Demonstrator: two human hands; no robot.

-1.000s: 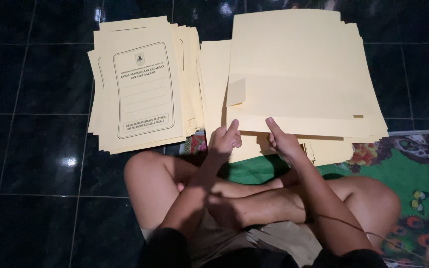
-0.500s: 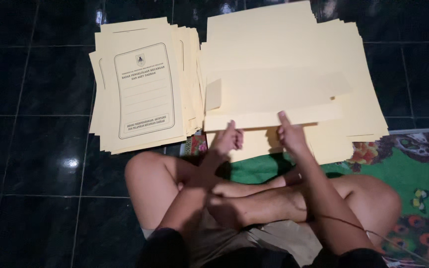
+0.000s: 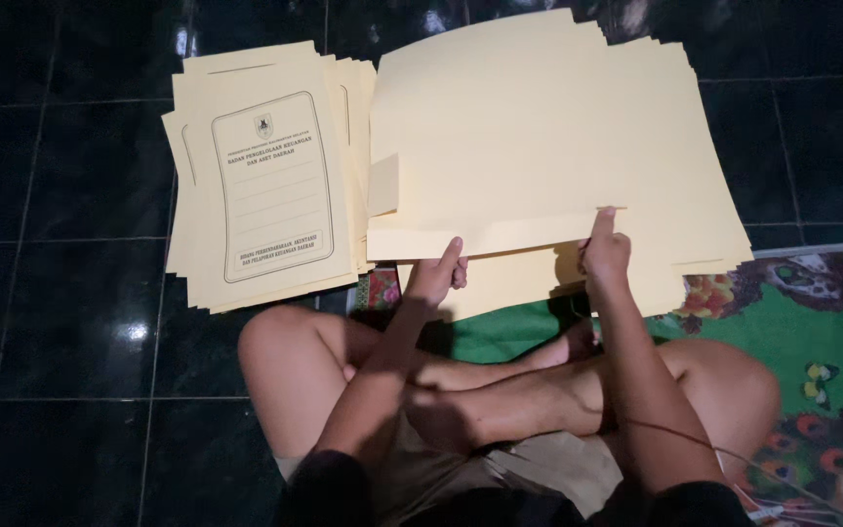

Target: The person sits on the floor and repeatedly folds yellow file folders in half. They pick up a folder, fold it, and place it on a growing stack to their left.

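Head view: left hand (image 3: 436,276) and right hand (image 3: 605,256) each pinch the near edge of 1 cream folder sheet (image 3: 509,146), thumbs on top. It lies atop the right-hand stack (image 3: 704,224), beside the printed folder pile (image 3: 265,176) on dark tiles (image 3: 70,342).

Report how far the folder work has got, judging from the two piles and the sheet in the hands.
Done: a stack of printed folders lies on the dark tiled floor, covers up. In hand: the left hand and right hand grip the lower edge of one blank cream sheet, its bottom strip and a left side flap turned up. Left: a thick pile of blank sheets beneath it; how many cannot be told.
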